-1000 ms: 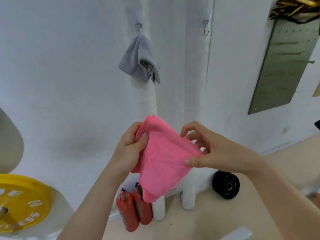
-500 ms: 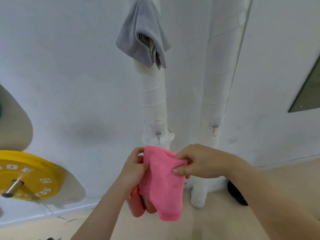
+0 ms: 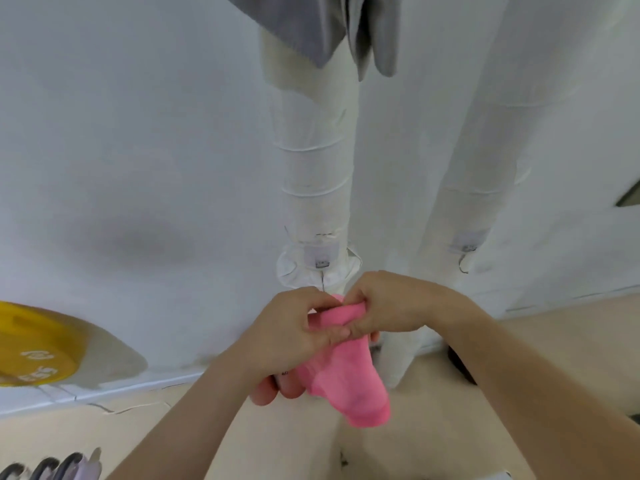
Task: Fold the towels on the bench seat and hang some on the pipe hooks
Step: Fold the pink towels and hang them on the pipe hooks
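At the left edge a yellow weight plate (image 3: 45, 351) leans on the wall. The left hand (image 3: 287, 337) and the right hand (image 3: 388, 306) both pinch the top of the pink towel (image 3: 346, 382), fingers closed on it, just below the hook (image 3: 322, 275) of the left pipe (image 3: 315, 188). A grey towel (image 3: 311, 26), cut off above, already hangs on this pipe. The right pipe's hook (image 3: 464, 263) is free. I judge the hanging is half done; the bench seat is not visible.

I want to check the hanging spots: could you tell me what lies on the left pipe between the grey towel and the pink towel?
In the head view, only bare wrapped pipe and a small hook lie between the grey towel and the pink towel.
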`<action>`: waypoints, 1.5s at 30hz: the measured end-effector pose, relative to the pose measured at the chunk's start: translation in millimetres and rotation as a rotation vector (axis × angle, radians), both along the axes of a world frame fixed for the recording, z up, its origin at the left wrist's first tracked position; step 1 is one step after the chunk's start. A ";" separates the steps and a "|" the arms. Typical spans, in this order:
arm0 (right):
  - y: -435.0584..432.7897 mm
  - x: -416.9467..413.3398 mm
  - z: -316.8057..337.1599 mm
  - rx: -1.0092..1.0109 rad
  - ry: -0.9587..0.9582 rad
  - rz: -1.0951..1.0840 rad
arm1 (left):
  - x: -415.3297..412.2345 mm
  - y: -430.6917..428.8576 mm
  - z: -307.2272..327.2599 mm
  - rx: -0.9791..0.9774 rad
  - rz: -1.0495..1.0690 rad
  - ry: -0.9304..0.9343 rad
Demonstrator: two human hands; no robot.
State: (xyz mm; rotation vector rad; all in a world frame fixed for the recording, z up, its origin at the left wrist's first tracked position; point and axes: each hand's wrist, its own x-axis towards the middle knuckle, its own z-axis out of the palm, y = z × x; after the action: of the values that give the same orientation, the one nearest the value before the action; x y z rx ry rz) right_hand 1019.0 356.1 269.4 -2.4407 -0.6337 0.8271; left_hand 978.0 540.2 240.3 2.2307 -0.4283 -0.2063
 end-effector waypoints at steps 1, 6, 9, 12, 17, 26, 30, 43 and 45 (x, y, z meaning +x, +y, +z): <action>0.9 8.4 -4.9 0.015 0.036 -0.011 | 9.1 3.4 -5.5 -0.007 0.018 -0.012; -6.2 45.1 -29.6 0.138 0.254 -0.122 | 50.7 25.4 -44.2 0.005 0.032 0.030; -8.3 65.6 -48.1 0.171 0.189 -0.268 | 72.0 31.6 -62.1 -0.014 0.119 -0.017; -1.3 81.5 -77.5 0.178 0.077 -0.438 | 90.2 30.2 -79.8 0.017 0.174 -0.122; 19.5 81.7 -132.7 0.376 0.003 -0.885 | 105.9 33.7 -120.1 0.212 0.241 -0.271; 53.9 66.2 -158.1 0.851 0.224 -1.485 | 91.7 13.2 -149.5 0.196 0.393 -0.276; 60.6 57.7 -154.3 0.617 -0.047 -1.312 | 84.1 6.3 -141.1 -0.021 0.508 -0.079; 54.7 41.1 -149.7 0.288 -0.191 -0.833 | 80.1 -11.0 -122.5 -0.291 0.334 0.271; 54.8 40.0 -144.0 0.224 -0.193 -0.763 | 74.9 -9.1 -121.7 -0.260 0.319 0.245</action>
State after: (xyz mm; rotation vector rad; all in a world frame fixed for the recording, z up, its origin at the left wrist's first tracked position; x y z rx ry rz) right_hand 1059.0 410.9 125.4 -2.2845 0.1581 0.1997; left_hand 1053.0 531.0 118.5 1.9539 0.0347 -0.2359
